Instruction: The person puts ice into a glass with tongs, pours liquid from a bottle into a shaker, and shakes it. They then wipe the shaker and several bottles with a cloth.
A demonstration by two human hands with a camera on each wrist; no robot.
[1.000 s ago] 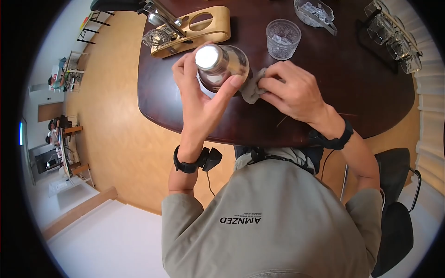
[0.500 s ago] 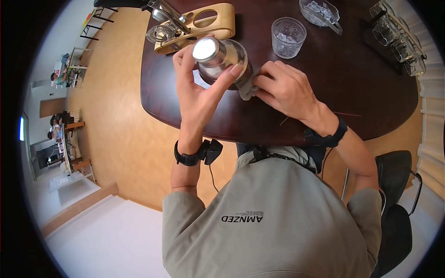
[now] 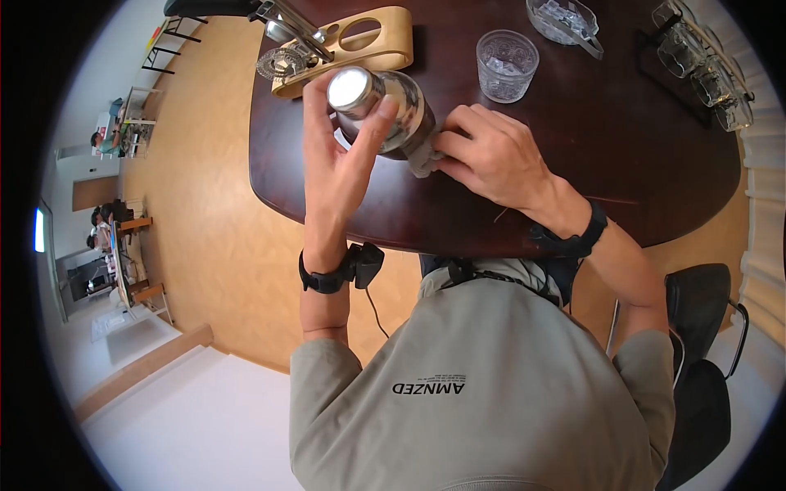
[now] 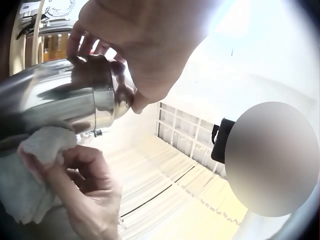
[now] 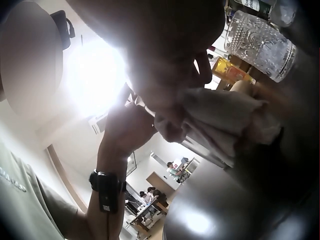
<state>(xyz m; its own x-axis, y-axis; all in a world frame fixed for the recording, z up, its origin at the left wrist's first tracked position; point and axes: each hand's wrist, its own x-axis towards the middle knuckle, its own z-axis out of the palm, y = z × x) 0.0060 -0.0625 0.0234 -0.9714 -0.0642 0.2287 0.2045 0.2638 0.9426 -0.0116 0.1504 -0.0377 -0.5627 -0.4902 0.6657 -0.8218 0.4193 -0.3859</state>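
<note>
My left hand [image 3: 337, 168] grips a shiny metal cocktail shaker [image 3: 411, 105] around its upper part, with the thumb along the shoulder near the cap. The shaker is tilted over the table, its cap toward me and to the left. In my right hand [image 3: 497, 155] a crumpled grey cloth [image 3: 422, 159] is pinched between thumb and fingers. That cloth lies against the lower side of the shaker. In the left wrist view the cloth [image 4: 49, 145] overlaps the shaker's metal wall [image 4: 55, 95]. The right wrist view shows the cloth [image 5: 225, 112] bunched beneath dark, shadowed fingers.
Behind the shaker stands a wooden bar-tool rack [image 3: 385, 53] with a strainer [image 3: 281, 64]. A patterned glass [image 3: 508, 69] holds ice, and a glass bowl [image 3: 565, 20] of ice with tongs is farther back. Several glasses hang on a rack [image 3: 708, 69] at the right. The dark table [image 3: 606, 155] has a rounded edge.
The shaker and both hands have shifted slightly left. The left thumb now lies closer to the cap. The cloth has followed along the shaker's lower side.
</note>
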